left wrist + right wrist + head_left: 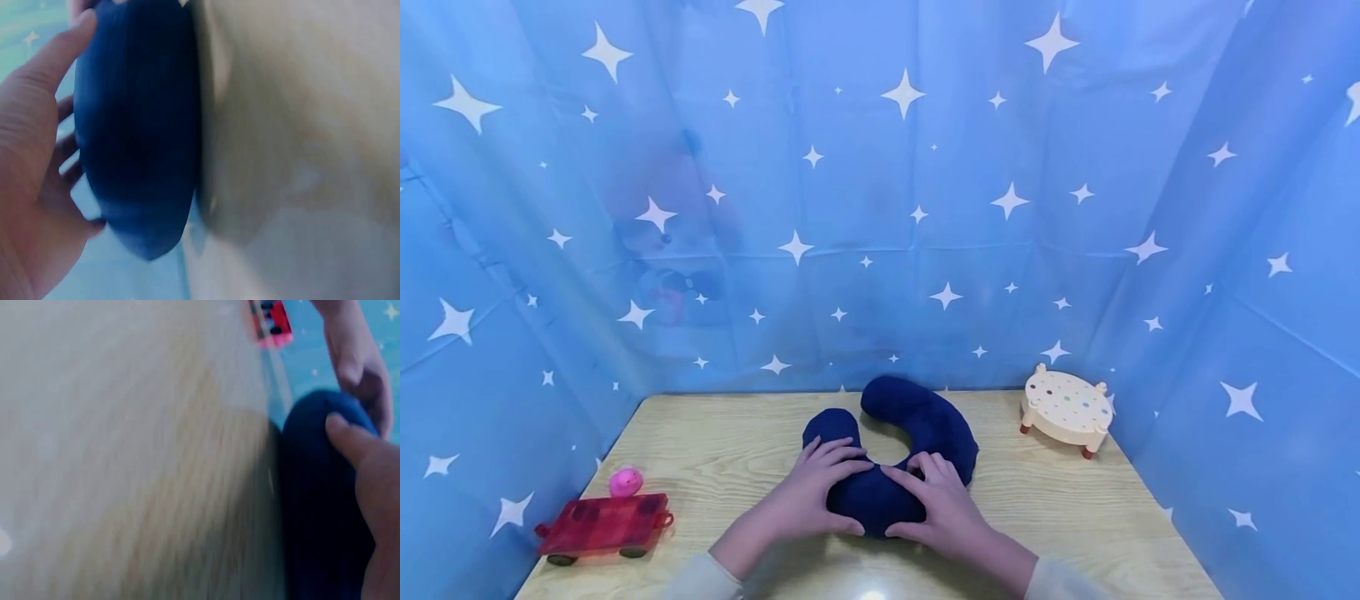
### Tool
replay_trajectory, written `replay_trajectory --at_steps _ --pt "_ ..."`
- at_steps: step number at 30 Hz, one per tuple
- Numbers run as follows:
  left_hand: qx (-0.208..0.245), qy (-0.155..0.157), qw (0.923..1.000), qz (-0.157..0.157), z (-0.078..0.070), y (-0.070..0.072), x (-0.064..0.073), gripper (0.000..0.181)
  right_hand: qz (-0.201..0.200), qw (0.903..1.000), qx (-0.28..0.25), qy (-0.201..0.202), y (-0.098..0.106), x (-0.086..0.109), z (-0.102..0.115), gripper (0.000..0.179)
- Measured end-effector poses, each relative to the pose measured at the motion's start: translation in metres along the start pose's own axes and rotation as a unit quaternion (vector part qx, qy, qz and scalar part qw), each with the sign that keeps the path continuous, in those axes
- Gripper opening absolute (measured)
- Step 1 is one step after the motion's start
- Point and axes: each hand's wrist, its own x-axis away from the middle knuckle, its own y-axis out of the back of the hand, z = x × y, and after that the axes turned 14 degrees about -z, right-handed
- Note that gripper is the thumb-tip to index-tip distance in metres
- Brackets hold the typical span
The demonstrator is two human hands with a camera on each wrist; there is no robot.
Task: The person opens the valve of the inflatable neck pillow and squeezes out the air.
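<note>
A dark navy U-shaped neck pillow (942, 427) lies on the table, its opening facing the back left. My left hand (815, 493) grips the near left part of its curve, fingers over the top and thumb on the near side. Beside it, my right hand (946, 510) holds the near right part in the same way, the two thumbs close to each other. In the left wrist view the pillow (137, 131) is bulky between thumb and fingers. The right wrist view has the right thumb (350, 440) on the pillow's side; the other fingers are hidden there.
At the left front stands a translucent red toy cart (610, 525) with dark wheels, and a small pink toy (625, 482) is just behind it. A cream oval toy stand (1066, 408) with coloured dots and red feet is at the back right. Blue starry curtains (865, 208) enclose the wooden table (1075, 533).
</note>
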Motion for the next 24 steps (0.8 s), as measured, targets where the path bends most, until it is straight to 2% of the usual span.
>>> replay_trajectory --at_steps 4,8,11,15,20,24 --pt "-0.002 0.021 0.9995 -0.025 -0.005 -0.012 0.002 0.08 -0.003 0.999 0.013 -0.043 -0.003 0.001 0.012 0.081" --pt "0.001 0.037 0.9987 -0.036 -0.005 -0.019 0.002 0.073 -0.002 0.9985 0.013 -0.053 -0.003 0.001 0.014 0.082" --pt "0.01 0.04 0.9982 -0.044 -0.002 -0.022 0.001 0.067 0.0 0.9994 -0.008 -0.034 0.002 -0.002 0.008 0.081" --pt "0.019 0.034 0.9982 -0.045 0.009 -0.024 -0.002 0.063 0.011 0.9985 -0.053 0.005 0.016 -0.01 -0.011 0.078" --pt "0.034 0.013 0.999 -0.026 0.024 -0.019 -0.006 0.062 0.028 0.9951 -0.09 0.031 0.029 -0.016 -0.041 0.077" --pt "0.044 -0.003 0.9989 -0.012 0.033 -0.011 -0.009 0.06 0.034 0.9935 -0.101 0.039 0.029 -0.016 -0.05 0.072"
